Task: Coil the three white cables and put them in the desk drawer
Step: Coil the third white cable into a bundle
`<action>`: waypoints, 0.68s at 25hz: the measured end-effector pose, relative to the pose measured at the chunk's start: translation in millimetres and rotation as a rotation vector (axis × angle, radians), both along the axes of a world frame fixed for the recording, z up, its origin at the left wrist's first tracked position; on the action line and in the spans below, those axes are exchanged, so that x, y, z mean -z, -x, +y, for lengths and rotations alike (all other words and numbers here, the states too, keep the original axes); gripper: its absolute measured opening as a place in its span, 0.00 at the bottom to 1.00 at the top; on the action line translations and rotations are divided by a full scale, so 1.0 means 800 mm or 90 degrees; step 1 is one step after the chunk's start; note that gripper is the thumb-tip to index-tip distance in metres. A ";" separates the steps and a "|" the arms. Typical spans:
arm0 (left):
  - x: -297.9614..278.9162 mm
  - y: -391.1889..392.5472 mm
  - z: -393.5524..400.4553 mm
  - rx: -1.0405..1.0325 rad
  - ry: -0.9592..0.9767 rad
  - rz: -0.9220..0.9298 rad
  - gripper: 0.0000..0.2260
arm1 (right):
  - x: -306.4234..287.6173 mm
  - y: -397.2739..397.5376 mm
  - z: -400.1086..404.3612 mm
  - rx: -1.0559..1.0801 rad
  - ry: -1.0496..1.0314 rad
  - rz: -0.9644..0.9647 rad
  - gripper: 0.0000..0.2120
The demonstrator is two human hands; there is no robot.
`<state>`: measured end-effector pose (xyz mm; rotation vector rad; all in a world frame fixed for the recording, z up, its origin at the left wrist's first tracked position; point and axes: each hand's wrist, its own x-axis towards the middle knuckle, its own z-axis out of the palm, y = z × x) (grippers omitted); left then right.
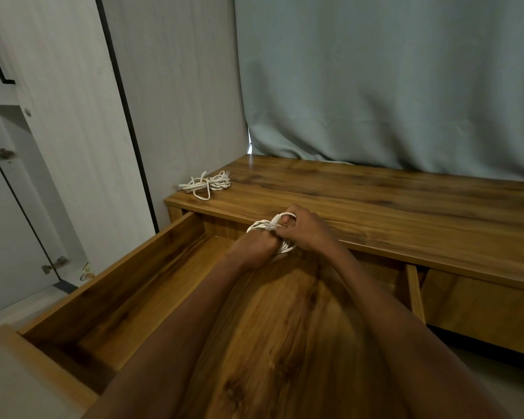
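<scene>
We've got both hands, left hand (256, 247) and right hand (304, 229), clamped on a coiled white cable (266, 226) above the open wooden desk drawer (127, 267); more loose white cable (208, 183) lies on the brown wooden desktop (375, 201).

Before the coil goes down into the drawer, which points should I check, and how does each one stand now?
1. Drawer open: ok, pulled far out.
2. Drawer floor free under the hands: ok where visible; the forearms hide part.
3. Coil held: ok, left hand and right hand both grip it, above the drawer's back.
4. Coil secured with a wrap: cannot tell, fingers cover it.
5. Other cable coiled: not ok, it lies in a loose bunch on the desk corner.
6. Third cable located: cannot tell, not in view.
</scene>
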<state>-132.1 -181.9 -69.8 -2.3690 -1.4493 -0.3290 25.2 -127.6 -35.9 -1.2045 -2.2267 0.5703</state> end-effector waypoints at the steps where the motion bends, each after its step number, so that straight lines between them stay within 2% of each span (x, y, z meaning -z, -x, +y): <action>1: 0.000 0.000 -0.001 0.013 -0.016 0.018 0.18 | -0.001 0.000 -0.001 0.001 0.008 0.003 0.13; 4: 0.004 0.002 0.000 0.048 -0.119 0.032 0.15 | 0.000 0.000 0.003 0.013 0.056 0.060 0.11; 7: 0.002 0.004 0.006 0.116 -0.269 0.008 0.11 | -0.004 -0.010 0.003 -0.021 0.225 0.190 0.08; 10: -0.003 0.003 0.004 0.079 -0.322 -0.026 0.13 | -0.011 -0.020 -0.002 -0.031 0.354 0.281 0.08; 11: -0.005 0.003 0.002 0.056 -0.313 -0.066 0.14 | -0.013 -0.021 -0.004 -0.036 0.386 0.322 0.07; 13: -0.017 0.004 -0.007 0.017 -0.213 -0.198 0.14 | -0.011 -0.020 -0.002 -0.052 0.410 0.379 0.07; 16: -0.038 0.010 -0.018 -0.026 -0.046 -0.461 0.07 | -0.003 -0.018 0.003 -0.070 0.361 0.405 0.09; 17: -0.044 0.011 -0.020 -0.036 -0.013 -0.547 0.09 | -0.002 -0.017 0.004 -0.077 0.343 0.429 0.09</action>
